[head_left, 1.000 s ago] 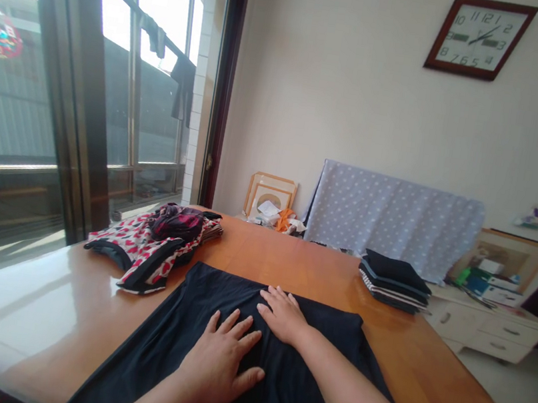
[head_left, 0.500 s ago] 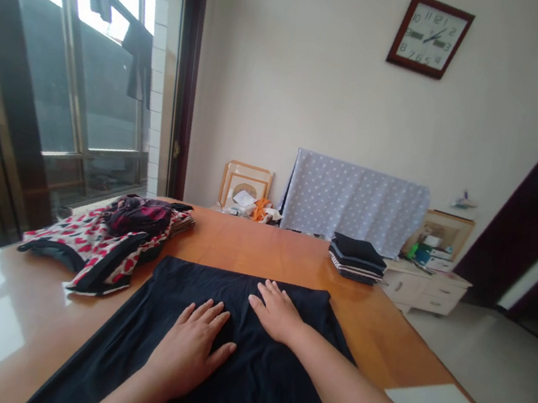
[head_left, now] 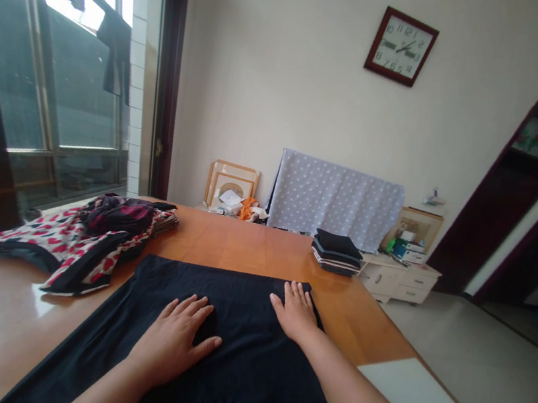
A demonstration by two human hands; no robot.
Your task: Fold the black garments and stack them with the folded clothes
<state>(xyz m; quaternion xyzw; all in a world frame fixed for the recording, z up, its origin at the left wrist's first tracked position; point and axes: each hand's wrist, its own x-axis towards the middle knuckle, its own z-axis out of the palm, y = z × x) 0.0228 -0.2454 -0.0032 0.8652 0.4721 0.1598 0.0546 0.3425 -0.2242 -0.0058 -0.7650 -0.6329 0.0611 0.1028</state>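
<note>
A dark navy piece of clothing (head_left: 236, 351) lies spread over the near part of the wooden table (head_left: 237, 240); its lower end runs out of view. Flat on its left-centre part rests my left hand (head_left: 174, 342), fingers stretched and thumb out to the right. My right hand (head_left: 296, 311) lies with spread fingers near the cloth's far right corner, palm down. Neither hand grips the fabric. The cloth's far edge is fairly straight, with slight wrinkles below.
At the left sits a loose heap of clothes with a red-and-white patterned garment (head_left: 84, 255) on it. A folded stack of clothes (head_left: 337, 252) stands at the far right. A white sheet (head_left: 409, 392) lies near the right edge. Beyond are a dotted cloth (head_left: 335, 198) and a white cabinet (head_left: 398, 281).
My right hand has slid right across the fabric toward its far right corner. The cloth between my hands looks smoother. My left hand stays about where it was, and the view has turned right.
</note>
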